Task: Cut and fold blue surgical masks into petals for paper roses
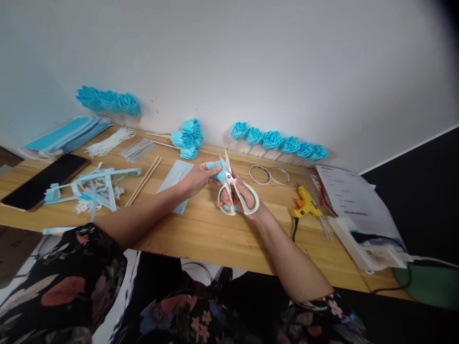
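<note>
My left hand (196,178) pinches a small folded piece of blue mask fabric (218,170) above the wooden table (201,234). My right hand (246,197) grips white-handled scissors (233,193), fingers through the loops, blades pointing up and closed against the blue piece. A flat blue face mask (175,177) lies on the table under my left wrist.
Blue fabric roses (278,141) line the wall, with more roses (189,136) at centre and others (107,101) at left. A yellow glue gun (304,203), two wire rings (268,175), wooden sticks (143,181), mask scraps (91,188), a phone (43,181), stacked masks (68,135) and papers (353,196) lie around.
</note>
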A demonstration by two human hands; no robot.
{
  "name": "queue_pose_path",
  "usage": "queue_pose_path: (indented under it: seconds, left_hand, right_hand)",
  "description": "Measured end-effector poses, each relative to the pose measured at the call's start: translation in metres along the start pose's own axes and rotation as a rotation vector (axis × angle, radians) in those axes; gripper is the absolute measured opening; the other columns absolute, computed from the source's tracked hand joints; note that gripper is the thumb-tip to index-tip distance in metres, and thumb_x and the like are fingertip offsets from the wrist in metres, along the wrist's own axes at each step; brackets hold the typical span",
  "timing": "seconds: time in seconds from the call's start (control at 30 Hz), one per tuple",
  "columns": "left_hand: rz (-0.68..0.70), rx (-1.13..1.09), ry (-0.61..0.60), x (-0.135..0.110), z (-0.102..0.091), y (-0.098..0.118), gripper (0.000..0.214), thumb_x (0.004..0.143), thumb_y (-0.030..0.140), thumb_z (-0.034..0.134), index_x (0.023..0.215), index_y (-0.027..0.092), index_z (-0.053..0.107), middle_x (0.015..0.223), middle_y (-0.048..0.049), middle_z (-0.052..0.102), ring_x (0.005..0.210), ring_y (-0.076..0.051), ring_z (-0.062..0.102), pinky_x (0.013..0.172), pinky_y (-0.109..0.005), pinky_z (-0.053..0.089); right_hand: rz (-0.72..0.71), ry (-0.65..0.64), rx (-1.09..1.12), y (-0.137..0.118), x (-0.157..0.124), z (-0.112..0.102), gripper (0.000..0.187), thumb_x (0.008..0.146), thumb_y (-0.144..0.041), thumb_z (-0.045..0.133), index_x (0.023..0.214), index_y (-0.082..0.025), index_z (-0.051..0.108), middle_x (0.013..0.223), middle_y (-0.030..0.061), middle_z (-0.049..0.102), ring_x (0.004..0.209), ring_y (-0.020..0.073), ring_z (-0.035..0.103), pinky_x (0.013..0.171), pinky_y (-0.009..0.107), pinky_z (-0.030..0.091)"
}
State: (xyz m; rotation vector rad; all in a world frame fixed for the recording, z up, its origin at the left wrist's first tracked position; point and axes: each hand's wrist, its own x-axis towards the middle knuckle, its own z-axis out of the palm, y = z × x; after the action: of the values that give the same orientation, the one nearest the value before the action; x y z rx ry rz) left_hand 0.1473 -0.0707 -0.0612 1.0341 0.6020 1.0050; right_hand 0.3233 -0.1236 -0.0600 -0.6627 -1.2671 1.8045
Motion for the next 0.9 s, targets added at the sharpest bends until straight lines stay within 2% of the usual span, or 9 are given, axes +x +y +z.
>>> queue_pose_path:
  seconds: [0.13,0.33,0.57,0.67,0.77,0.83,0.9]
  left_hand:
    - [0.002,0.024,-0.005,0.0,0.002,-0.002,0.035,0.074,0.043,0.083,0.079,0.01,0.071,0.075,-0.0052,0.071,0.066,-0.012,0.064,0.062,-0.024,0.054]
    - [-0.01,0.019,0.03,0.002,0.0,0.0,0.03,0.077,0.038,0.082,0.085,0.01,0.072,0.077,-0.005,0.072,0.066,-0.012,0.065,0.06,-0.023,0.053]
    - [0.014,0.064,0.06,0.003,-0.004,0.0,0.043,0.067,0.046,0.087,0.08,0.009,0.071,0.073,-0.0053,0.071,0.063,-0.013,0.065,0.06,-0.024,0.054]
    - [0.014,0.065,0.112,0.006,-0.007,0.001,0.046,0.063,0.049,0.089,0.077,0.01,0.069,0.069,-0.0043,0.071,0.059,-0.013,0.064,0.057,-0.024,0.054]
    - [0.032,0.023,0.195,0.01,-0.012,0.006,0.045,0.062,0.047,0.09,0.076,0.011,0.066,0.066,-0.0017,0.069,0.056,-0.011,0.063,0.053,-0.023,0.053]
    - [0.046,-0.004,0.241,0.012,-0.017,0.008,0.043,0.062,0.044,0.09,0.078,0.012,0.065,0.066,-0.0004,0.069,0.054,-0.011,0.062,0.05,-0.022,0.051]
    - [0.06,-0.024,0.257,0.014,-0.02,0.009,0.042,0.062,0.043,0.09,0.08,0.013,0.065,0.067,0.0006,0.07,0.053,-0.01,0.062,0.048,-0.021,0.05]
  right_hand:
    - [-0.01,0.042,-0.02,-0.001,0.0,0.003,0.068,0.087,-0.068,0.058,0.138,-0.024,0.048,0.06,-0.0048,0.059,0.05,0.0125,0.052,0.057,0.029,0.054]
    - [-0.02,0.12,-0.058,-0.005,-0.001,0.008,0.072,0.082,-0.073,0.06,0.135,-0.025,0.051,0.059,-0.0064,0.056,0.045,0.0114,0.047,0.051,0.029,0.053]
    - [-0.037,0.167,-0.064,-0.005,0.001,0.012,0.077,0.078,-0.072,0.067,0.135,-0.022,0.05,0.052,-0.0098,0.052,0.038,0.0087,0.039,0.046,0.027,0.051]
    - [-0.095,0.227,-0.149,-0.014,0.001,0.007,0.076,0.079,-0.072,0.064,0.135,-0.023,0.049,0.051,-0.0095,0.052,0.039,0.0102,0.043,0.049,0.028,0.051]
    - [-0.155,0.438,-0.432,-0.032,-0.002,-0.014,0.074,0.079,-0.068,0.066,0.137,-0.025,0.049,0.06,-0.0059,0.059,0.048,0.0129,0.051,0.057,0.031,0.052]
    - [-0.133,0.659,-0.842,-0.043,-0.007,-0.035,0.068,0.079,-0.058,0.072,0.134,-0.023,0.054,0.072,0.0001,0.067,0.061,0.0175,0.06,0.065,0.033,0.052]
    - [-0.036,0.805,-1.268,-0.048,-0.011,-0.059,0.055,0.081,-0.047,0.071,0.127,-0.02,0.062,0.088,0.008,0.072,0.079,0.0244,0.066,0.076,0.039,0.052]
